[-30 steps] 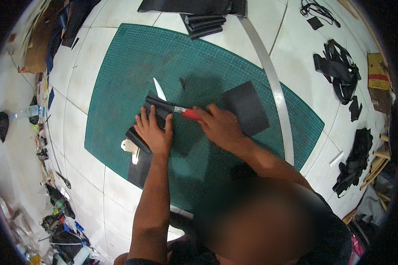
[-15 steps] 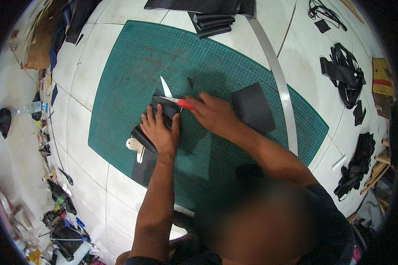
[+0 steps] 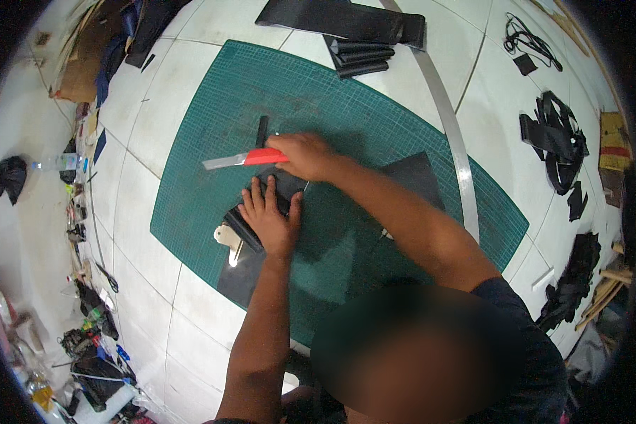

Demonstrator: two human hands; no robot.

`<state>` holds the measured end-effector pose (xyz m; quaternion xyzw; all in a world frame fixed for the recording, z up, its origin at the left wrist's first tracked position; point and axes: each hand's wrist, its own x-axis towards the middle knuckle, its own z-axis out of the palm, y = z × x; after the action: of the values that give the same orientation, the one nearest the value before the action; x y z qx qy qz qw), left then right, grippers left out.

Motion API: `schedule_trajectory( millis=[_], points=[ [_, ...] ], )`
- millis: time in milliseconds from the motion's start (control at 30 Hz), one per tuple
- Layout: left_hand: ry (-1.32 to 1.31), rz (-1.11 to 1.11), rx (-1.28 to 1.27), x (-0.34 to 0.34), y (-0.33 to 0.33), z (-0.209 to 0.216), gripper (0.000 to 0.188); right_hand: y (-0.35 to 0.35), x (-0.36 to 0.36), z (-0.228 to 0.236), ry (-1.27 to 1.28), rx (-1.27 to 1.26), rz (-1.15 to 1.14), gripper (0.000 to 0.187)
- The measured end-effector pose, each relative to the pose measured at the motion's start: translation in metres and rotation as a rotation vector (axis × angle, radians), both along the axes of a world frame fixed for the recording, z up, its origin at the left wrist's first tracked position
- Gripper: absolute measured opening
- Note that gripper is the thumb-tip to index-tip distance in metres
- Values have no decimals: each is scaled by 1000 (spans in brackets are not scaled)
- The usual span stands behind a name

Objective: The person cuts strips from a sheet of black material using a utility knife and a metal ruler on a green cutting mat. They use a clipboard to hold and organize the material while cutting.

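Note:
My right hand point(image 3: 305, 155) is closed round the red handle of a pair of scissors point(image 3: 222, 162). Their blades point left above the green cutting mat point(image 3: 191, 191) and look closed together. My left hand point(image 3: 270, 215) presses down with spread fingers on a folded black sheet material point(image 3: 287, 187), which could be leather or vinyl. A pale metal clip point(image 3: 227, 240) grips the black material beside that hand. A narrow black strip point(image 3: 263, 131) shows just beyond the scissors. Part of the folded piece is hidden under my left hand.
A flat black piece point(image 3: 413, 177) lies under my right forearm. A long metal ruler point(image 3: 452, 127) crosses the mat's right side. Black rolls point(image 3: 364, 56) sit past the far edge. Black straps point(image 3: 555, 141) lie on the tiles at right; assorted clutter point(image 3: 95, 339) lines the left.
The scissors have gone from spread blades to closed and swung leftward, with my right hand shifting up and left. A narrow black strip now shows beyond them. My left hand stays on the material.

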<state>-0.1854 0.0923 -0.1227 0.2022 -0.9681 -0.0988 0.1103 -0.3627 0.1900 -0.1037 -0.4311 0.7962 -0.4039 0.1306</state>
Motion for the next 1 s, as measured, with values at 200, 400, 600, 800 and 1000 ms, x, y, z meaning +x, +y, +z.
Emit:
schedule_trajectory(
  millis=[200,400,600,800,1000],
  points=[
    [-69,33,55,0,0,6,71,-12,-21,1,-41,104,-15,34],
    [-51,23,81,1,4,11,69,-22,-27,-2,124,-27,168,28],
    [-2,20,239,5,-1,20,66,5,-31,-9,38,122,172,26],
    [193,1,431,10,5,48,64,66,-27,-2,-1,-27,-65,26],
    [126,10,396,15,-1,49,67,193,-10,31,-101,104,-730,41]
  ],
)
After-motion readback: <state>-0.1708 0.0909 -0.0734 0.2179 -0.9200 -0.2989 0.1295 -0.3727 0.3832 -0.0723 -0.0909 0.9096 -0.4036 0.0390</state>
